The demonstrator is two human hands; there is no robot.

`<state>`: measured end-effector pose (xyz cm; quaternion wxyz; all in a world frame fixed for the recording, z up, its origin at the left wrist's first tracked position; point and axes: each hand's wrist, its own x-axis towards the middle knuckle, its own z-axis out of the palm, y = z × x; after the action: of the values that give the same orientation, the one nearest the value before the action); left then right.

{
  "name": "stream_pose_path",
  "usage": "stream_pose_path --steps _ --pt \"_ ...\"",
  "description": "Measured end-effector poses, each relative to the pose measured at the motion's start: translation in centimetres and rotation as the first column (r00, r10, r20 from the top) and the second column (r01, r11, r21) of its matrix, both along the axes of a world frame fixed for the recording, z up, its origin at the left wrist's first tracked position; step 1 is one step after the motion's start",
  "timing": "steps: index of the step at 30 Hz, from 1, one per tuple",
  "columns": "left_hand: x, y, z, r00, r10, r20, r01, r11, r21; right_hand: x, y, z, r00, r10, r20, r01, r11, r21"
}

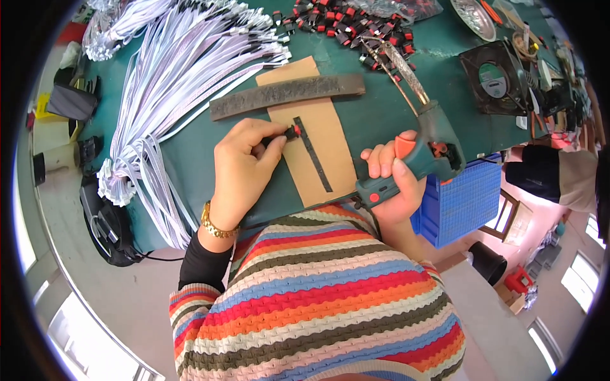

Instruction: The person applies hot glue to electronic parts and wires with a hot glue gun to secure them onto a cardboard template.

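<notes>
Between thumb and fingers, my left hand (pixel 248 155) pinches a small black-and-red rocker switch (pixel 293 132). It is at the upper end of a thin black strip (pixel 314 159), which lies on a piece of brown cardboard (pixel 337 149). My right hand (pixel 400 178) is wrapped round the handle of a green soldering gun (pixel 416 162) with an orange trigger. Its metal tip points up and away, toward the heap of switches (pixel 356 28). A dark, worn flat bar (pixel 286 95) lies across the cardboard just beyond my left hand.
Bundles of white cables (pixel 184 70) with connectors cover the table's left side. At the right stand a black fan (pixel 492 79) and a metal dish (pixel 476 19). A blue crate (pixel 464 200) sits beside the table edge, and a person (pixel 553 174) is farther right.
</notes>
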<state>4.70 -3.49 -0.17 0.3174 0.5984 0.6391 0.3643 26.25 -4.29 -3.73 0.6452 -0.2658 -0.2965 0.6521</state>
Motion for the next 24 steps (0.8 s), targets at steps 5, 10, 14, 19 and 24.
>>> stream_pose_path --steps 5,10,14,19,24 --pt "-0.6 0.0 -0.9 0.995 0.005 0.104 -0.001 0.999 -0.037 0.3 0.3 0.2 0.997 0.06 -0.056 -0.062 0.998 -0.031" --pt "-0.3 0.1 -1.1 0.999 0.012 0.036 -0.013 0.999 0.031 0.5 0.3 -0.1 0.995 0.089 -0.05 -0.089 0.996 0.002" --pt "0.4 0.0 0.2 0.996 -0.085 -0.027 0.087 0.995 0.056 0.7 0.2 -0.3 0.988 0.104 -0.118 -0.102 0.995 0.02" --pt "0.5 -0.1 -0.3 0.993 -0.11 -0.04 0.111 0.994 -0.002 0.7 0.2 0.0 0.982 0.133 -0.133 -0.134 0.991 -0.002" --pt "0.0 0.0 -1.1 0.97 0.0 0.244 0.014 0.998 -0.059 0.9 0.2 -0.6 0.97 0.17 -0.176 -0.169 0.985 0.019"
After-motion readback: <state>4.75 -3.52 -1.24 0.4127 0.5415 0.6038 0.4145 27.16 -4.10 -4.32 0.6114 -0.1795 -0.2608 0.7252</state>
